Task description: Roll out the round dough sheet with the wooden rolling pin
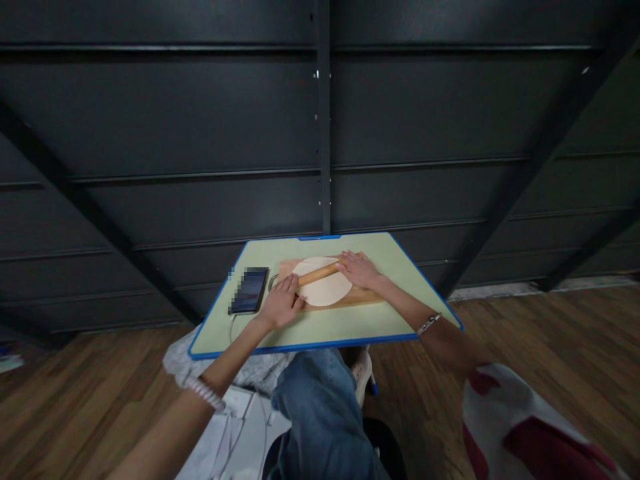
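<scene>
A round flat sheet of pale dough (325,288) lies on a wooden board (363,297) on a small green table with a blue rim (320,345). A wooden rolling pin (319,273) rests slantwise across the dough. My left hand (283,303) presses on the pin's near left end, fingers flat over it. My right hand (358,269) lies on the far right end, fingers stretched out over the pin.
A dark phone (249,290) lies on the table left of the board, with a cable running off the front edge. Behind the table stands a dark metal wall (200,133). Wooden floor surrounds it; my knee in jeans (320,407) is below.
</scene>
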`<state>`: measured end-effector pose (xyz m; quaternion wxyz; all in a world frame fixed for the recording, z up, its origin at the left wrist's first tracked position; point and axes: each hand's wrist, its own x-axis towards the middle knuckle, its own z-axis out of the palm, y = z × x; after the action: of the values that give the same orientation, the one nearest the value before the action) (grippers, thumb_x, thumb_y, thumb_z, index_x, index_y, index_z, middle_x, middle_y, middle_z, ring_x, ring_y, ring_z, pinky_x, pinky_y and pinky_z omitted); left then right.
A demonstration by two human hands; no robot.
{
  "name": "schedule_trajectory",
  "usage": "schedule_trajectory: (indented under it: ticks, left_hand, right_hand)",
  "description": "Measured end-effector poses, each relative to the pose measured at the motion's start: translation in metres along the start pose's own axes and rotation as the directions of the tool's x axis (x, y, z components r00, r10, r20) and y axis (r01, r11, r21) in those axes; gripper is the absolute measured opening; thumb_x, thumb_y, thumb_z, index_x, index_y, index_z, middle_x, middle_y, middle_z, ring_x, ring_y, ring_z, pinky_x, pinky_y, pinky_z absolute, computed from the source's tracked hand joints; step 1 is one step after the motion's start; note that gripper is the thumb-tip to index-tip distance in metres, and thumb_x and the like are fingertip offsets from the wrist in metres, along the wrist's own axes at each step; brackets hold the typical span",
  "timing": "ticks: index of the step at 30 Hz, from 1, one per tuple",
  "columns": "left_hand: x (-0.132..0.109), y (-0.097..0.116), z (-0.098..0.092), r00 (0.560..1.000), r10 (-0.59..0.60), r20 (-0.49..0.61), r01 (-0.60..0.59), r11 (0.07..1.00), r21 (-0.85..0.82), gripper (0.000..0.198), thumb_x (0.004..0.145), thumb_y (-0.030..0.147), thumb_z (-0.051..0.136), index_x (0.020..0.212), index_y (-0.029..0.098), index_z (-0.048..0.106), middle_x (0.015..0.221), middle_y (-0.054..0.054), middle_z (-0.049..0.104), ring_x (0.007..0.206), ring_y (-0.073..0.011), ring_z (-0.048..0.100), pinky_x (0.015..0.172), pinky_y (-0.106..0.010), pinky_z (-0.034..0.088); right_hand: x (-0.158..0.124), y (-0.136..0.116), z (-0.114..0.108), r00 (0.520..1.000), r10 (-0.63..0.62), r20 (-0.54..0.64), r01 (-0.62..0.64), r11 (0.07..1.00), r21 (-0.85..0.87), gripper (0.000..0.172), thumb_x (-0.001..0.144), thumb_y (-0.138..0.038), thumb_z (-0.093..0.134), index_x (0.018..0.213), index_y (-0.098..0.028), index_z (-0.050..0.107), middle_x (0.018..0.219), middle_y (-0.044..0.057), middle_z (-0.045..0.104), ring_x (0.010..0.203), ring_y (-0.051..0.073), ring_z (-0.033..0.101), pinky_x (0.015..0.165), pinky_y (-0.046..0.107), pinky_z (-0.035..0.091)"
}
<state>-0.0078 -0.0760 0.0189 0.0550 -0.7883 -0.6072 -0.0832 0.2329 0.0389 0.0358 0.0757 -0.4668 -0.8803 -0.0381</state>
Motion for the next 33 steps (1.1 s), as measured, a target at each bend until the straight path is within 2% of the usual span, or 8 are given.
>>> schedule_trajectory:
  ticks: [7, 12, 17, 20, 22, 25, 29, 33]
  left_hand:
    - [-0.021, 0.013, 0.006, 0.998, -0.005, -0.067, 0.005, 1.000, 0.000, 0.063, 0.089, 0.040, 0.031, 0.139, 0.001, 0.029, 0.143, -0.020, 0.035, 0.133, -0.0271, 0.032, 0.107, -0.042, 0.028]
    - [-0.030, 0.021, 0.008, 0.997, 0.019, -0.071, -0.017, 1.000, 0.026, 0.067, 0.086, 0.041, 0.035, 0.139, 0.002, 0.028, 0.145, -0.020, 0.031, 0.135, -0.0283, 0.027, 0.109, -0.044, 0.023]
    - [-0.043, 0.042, 0.007, 0.996, 0.011, -0.085, -0.007, 0.999, 0.047, 0.072, 0.082, 0.044, 0.042, 0.139, 0.002, 0.030, 0.148, -0.021, 0.024, 0.138, -0.0324, 0.017, 0.110, -0.049, 0.018]
    - [-0.044, 0.048, 0.002, 0.996, 0.004, -0.094, -0.001, 0.999, 0.038, 0.074, 0.080, 0.047, 0.045, 0.137, 0.001, 0.033, 0.147, -0.022, 0.027, 0.137, -0.0343, 0.019, 0.109, -0.048, 0.019]
    - [-0.038, 0.041, -0.002, 0.996, 0.006, -0.091, -0.004, 1.000, 0.019, 0.071, 0.082, 0.047, 0.043, 0.138, 0.004, 0.033, 0.144, -0.020, 0.033, 0.133, -0.0331, 0.026, 0.107, -0.047, 0.024]
    - [-0.024, 0.020, -0.004, 0.997, -0.028, -0.074, 0.028, 1.000, -0.007, 0.064, 0.088, 0.045, 0.035, 0.137, 0.005, 0.031, 0.139, -0.019, 0.040, 0.126, -0.0295, 0.038, 0.102, -0.044, 0.033]
    - [-0.009, -0.005, 0.004, 0.995, -0.003, -0.102, 0.006, 1.000, 0.025, 0.066, 0.090, 0.049, 0.031, 0.134, 0.000, 0.033, 0.142, -0.023, 0.034, 0.133, -0.0304, 0.028, 0.105, -0.044, 0.029]
    - [-0.010, -0.009, 0.010, 0.995, 0.055, -0.086, -0.055, 0.998, -0.001, 0.077, 0.088, 0.056, 0.032, 0.135, -0.005, 0.029, 0.142, -0.028, 0.032, 0.136, -0.0313, 0.023, 0.108, -0.044, 0.025]
  right_hand:
    - [0.017, -0.007, -0.007, 0.998, -0.055, -0.027, 0.054, 0.998, -0.043, 0.047, 0.097, -0.042, 0.024, 0.122, -0.017, 0.056, 0.126, 0.013, 0.057, 0.118, 0.025, 0.049, 0.103, 0.046, 0.024]
    - [0.024, -0.008, -0.003, 0.996, -0.072, -0.043, 0.070, 0.997, -0.038, 0.044, 0.097, -0.041, 0.026, 0.120, -0.019, 0.057, 0.127, 0.011, 0.057, 0.118, 0.025, 0.048, 0.103, 0.047, 0.024]
    - [0.023, -0.006, 0.003, 0.993, -0.097, -0.067, 0.094, 0.995, -0.042, 0.044, 0.097, -0.041, 0.027, 0.121, -0.019, 0.056, 0.130, 0.010, 0.054, 0.122, 0.024, 0.045, 0.104, 0.045, 0.024]
    - [0.018, -0.005, 0.002, 0.991, -0.117, -0.072, 0.115, 0.993, -0.034, 0.042, 0.098, -0.038, 0.026, 0.121, -0.019, 0.055, 0.127, 0.010, 0.056, 0.121, 0.023, 0.045, 0.103, 0.044, 0.025]
    - [0.014, -0.004, 0.001, 0.992, -0.113, -0.058, 0.112, 0.994, -0.019, 0.041, 0.098, -0.035, 0.025, 0.122, -0.019, 0.054, 0.126, 0.010, 0.057, 0.120, 0.022, 0.046, 0.101, 0.042, 0.028]
    - [0.009, -0.003, 0.001, 0.994, -0.105, -0.036, 0.105, 0.994, -0.005, 0.041, 0.098, -0.031, 0.023, 0.120, -0.018, 0.055, 0.125, 0.010, 0.058, 0.117, 0.021, 0.049, 0.097, 0.040, 0.032]
    - [0.007, -0.004, 0.007, 0.989, -0.127, -0.070, 0.127, 0.992, -0.010, 0.042, 0.098, -0.031, 0.024, 0.118, -0.017, 0.058, 0.129, 0.009, 0.056, 0.122, 0.022, 0.045, 0.100, 0.040, 0.029]
    - [0.007, -0.007, 0.014, 0.982, -0.153, -0.111, 0.154, 0.988, 0.002, 0.044, 0.098, -0.030, 0.023, 0.121, -0.015, 0.057, 0.133, 0.008, 0.053, 0.127, 0.021, 0.040, 0.105, 0.038, 0.024]
